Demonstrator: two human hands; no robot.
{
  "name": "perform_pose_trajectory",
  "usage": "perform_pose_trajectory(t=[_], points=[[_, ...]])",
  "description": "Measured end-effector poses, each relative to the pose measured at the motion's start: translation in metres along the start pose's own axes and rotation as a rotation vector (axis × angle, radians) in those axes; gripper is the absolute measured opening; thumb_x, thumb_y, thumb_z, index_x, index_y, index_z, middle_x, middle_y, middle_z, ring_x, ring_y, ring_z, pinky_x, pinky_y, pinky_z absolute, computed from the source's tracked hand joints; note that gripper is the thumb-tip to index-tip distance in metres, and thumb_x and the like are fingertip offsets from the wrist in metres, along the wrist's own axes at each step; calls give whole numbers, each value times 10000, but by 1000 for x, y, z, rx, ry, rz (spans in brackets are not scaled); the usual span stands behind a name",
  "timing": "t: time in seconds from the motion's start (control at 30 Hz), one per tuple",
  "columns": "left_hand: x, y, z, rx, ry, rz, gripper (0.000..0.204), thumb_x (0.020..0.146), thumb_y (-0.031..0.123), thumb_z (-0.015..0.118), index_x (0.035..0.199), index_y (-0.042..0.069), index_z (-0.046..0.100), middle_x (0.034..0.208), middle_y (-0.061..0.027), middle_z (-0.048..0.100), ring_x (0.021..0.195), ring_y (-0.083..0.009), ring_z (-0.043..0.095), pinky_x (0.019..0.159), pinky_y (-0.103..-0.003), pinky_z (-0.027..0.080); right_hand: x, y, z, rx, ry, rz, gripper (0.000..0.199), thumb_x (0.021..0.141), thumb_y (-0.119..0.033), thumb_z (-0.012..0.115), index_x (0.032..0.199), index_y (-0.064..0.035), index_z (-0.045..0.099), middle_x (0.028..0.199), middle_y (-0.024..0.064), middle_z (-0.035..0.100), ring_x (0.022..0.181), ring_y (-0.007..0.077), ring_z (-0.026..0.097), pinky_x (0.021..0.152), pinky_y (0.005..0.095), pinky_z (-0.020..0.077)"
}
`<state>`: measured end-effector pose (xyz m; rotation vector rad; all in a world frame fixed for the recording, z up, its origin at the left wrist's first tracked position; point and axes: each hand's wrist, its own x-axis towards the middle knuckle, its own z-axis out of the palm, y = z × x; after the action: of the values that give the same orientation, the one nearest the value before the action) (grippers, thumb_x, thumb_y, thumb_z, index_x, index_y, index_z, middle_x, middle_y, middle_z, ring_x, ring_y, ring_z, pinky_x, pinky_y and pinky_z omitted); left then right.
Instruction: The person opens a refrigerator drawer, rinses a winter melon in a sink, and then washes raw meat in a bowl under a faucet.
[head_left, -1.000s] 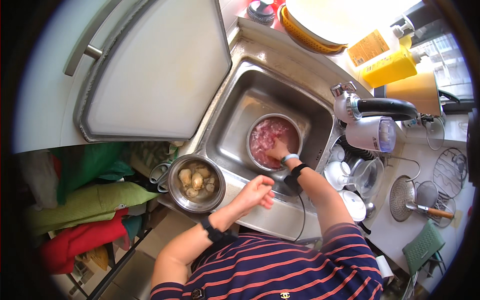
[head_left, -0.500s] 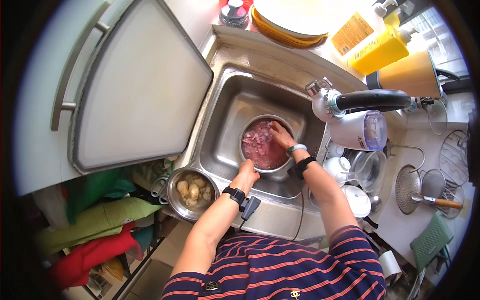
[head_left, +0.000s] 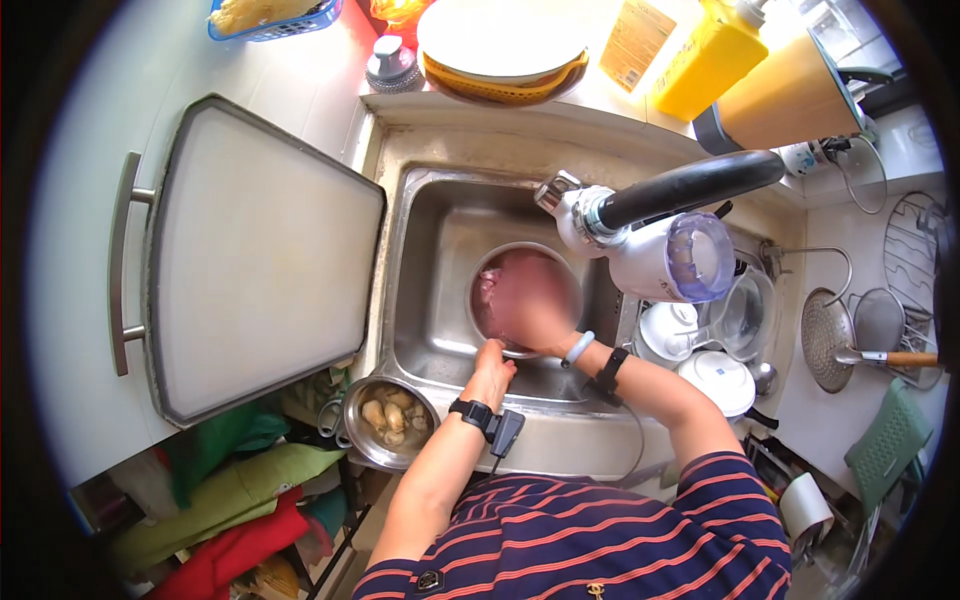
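Observation:
A round metal bowl [head_left: 473, 300] stands in the sink, holding raw meat pieces [head_left: 490, 285] in pinkish-red water. My left hand [head_left: 491, 373] is closed on the bowl's near rim, thumb toward the right. Inside the bowl, my right hand [head_left: 537, 312] is smeared by motion over the meat, so its fingers cannot be made out. The wrist above it wears a pale bangle and a black band.
The steel sink [head_left: 420, 290] surrounds the bowl. Left of my forearm, a second metal bowl [head_left: 352, 435] holds brownish lumps in water. A faucet with a white filter [head_left: 640, 260] overhangs the sink's right side. White dishes [head_left: 715, 380] stand at right; an open cabinet door [head_left: 265, 260] is at left.
My right hand has moved from the bowl's far right side toward its near middle and is now blurred. My left hand stays on the rim. The whole view has shifted and turned slightly.

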<state>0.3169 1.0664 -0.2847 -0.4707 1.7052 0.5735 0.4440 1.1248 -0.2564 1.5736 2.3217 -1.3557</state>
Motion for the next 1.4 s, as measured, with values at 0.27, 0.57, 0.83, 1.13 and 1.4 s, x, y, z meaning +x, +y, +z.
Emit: perform_pose_trajectory(t=[0.27, 0.57, 0.83, 1.13, 1.4], points=[[25, -4, 6, 47, -180, 20, 358, 743, 151, 511, 1078, 35, 467, 997, -180, 469, 875, -353, 495, 761, -466, 418, 49, 41, -13, 170, 221, 138, 708, 764, -316, 599, 1371, -133, 284, 1404, 232, 210, 1267, 436, 228, 1055, 453, 221], [-6, 6, 22, 58, -191, 47, 267, 747, 101, 492, 1004, 28, 475, 926, -167, 488, 850, -327, 508, 817, -523, 397, 47, 32, -22, 281, 116, 147, 667, 831, -491, 472, 1390, -198, 257, 1411, 251, 164, 1267, 499, 165, 1053, 510, 179], [-32, 11, 42, 111, -145, 153, 281, 786, 57, 469, 1052, -22, 422, 962, -205, 480, 864, -364, 532, 832, -569, 419, 48, 40, -33, 282, 113, -7, 623, 847, -503, 452, 1374, -203, 307, 1404, 263, 196, 1295, 453, 146, 1066, 485, 146], [-46, 11, 53, 13, -298, 309, 230, 860, 88, 449, 1075, 65, 374, 958, -169, 545, 724, -310, 624, 556, -400, 559, 63, 63, -26, 173, 87, -4, 599, 802, -515, 519, 1263, -135, 474, 1279, 201, 450, 1205, 362, 393, 1025, 414, 269], [-43, 25, 80, 100, -157, 520, 241, 818, 31, 463, 1058, 62, 467, 885, -109, 578, 690, -239, 616, 472, -372, 542, 66, 72, -31, 345, 213, -11, 599, 795, -513, 538, 1244, -120, 490, 1287, 171, 455, 1212, 339, 388, 1022, 383, 275]])
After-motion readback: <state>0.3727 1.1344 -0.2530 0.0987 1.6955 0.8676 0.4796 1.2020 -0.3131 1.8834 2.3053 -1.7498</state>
